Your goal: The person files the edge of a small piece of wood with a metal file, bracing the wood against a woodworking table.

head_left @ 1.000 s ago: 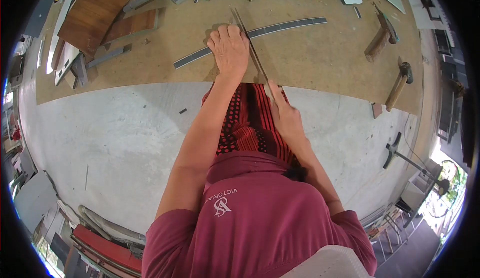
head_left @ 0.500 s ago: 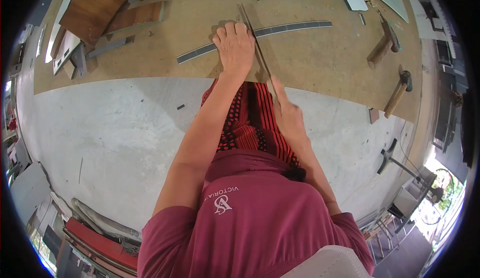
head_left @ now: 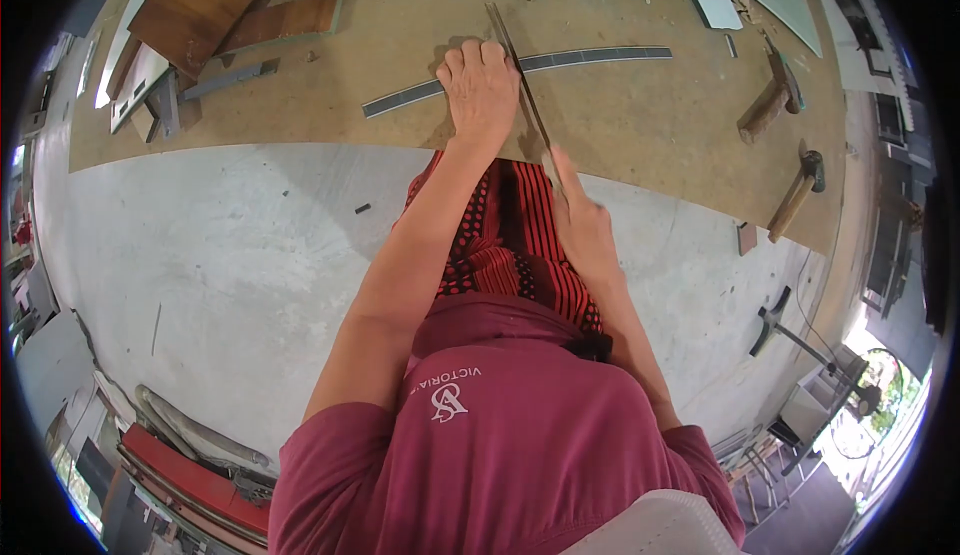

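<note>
A long, narrow grey strip [head_left: 598, 56] with pale edges lies across the brown board. My left hand [head_left: 482, 90] presses down on it near its middle, fingers curled over it and hiding that part. My right hand [head_left: 580, 210] is closed around the near end of a thin saw [head_left: 534, 105], which I see almost edge-on. Its dark blade crosses the strip just to the right of my left fingers and points away from me. Teeth are too small to make out, and the handle is mostly covered by my palm.
Two hammers [head_left: 800, 193] lie at the right of the brown board [head_left: 620, 135]. Reddish-brown wooden panels [head_left: 205, 10] and grey offcuts [head_left: 230, 85] are piled at the left. A small dark piece [head_left: 363, 209] rests on the pale floor [head_left: 220, 265].
The whole view has shifted slightly, so the strip and hands appear a little further right. Both hands keep their holds, and the saw still crosses the strip beside my left hand.
</note>
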A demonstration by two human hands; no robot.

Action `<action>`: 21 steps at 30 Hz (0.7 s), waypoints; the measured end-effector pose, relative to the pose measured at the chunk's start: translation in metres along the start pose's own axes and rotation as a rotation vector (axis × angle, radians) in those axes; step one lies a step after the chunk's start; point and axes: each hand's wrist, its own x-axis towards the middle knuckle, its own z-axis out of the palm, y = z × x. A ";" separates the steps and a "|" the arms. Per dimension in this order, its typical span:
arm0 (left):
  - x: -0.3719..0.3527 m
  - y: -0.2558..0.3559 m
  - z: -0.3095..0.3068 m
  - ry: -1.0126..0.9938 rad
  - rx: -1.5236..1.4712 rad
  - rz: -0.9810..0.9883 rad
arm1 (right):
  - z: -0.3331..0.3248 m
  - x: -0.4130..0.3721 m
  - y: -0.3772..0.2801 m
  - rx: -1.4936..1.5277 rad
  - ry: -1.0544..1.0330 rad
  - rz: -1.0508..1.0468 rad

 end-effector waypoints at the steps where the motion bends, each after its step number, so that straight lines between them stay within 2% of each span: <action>1: 0.000 0.000 -0.001 -0.007 -0.007 -0.001 | 0.001 0.012 -0.002 -0.001 0.002 -0.006; 4: 0.000 -0.001 -0.002 -0.004 -0.012 -0.001 | 0.003 0.026 -0.008 -0.002 0.027 -0.045; 6: 0.001 -0.001 0.001 0.003 -0.023 -0.016 | 0.005 0.007 -0.001 0.006 0.074 -0.104; 10: -0.004 -0.002 0.000 -0.009 -0.023 -0.006 | 0.007 -0.036 0.014 0.120 0.058 -0.063; 13: 0.001 0.001 -0.001 0.010 -0.024 0.025 | 0.004 -0.014 0.006 0.135 0.013 -0.006; 15: 0.000 0.000 -0.001 0.010 -0.009 0.013 | 0.008 0.018 0.001 -0.034 0.028 -0.018; 19: 0.001 -0.003 -0.002 0.001 -0.014 -0.002 | 0.005 0.021 -0.007 0.037 0.044 -0.108; 21: 0.000 -0.002 0.001 0.007 -0.023 -0.004 | 0.004 -0.005 0.000 0.067 0.032 -0.035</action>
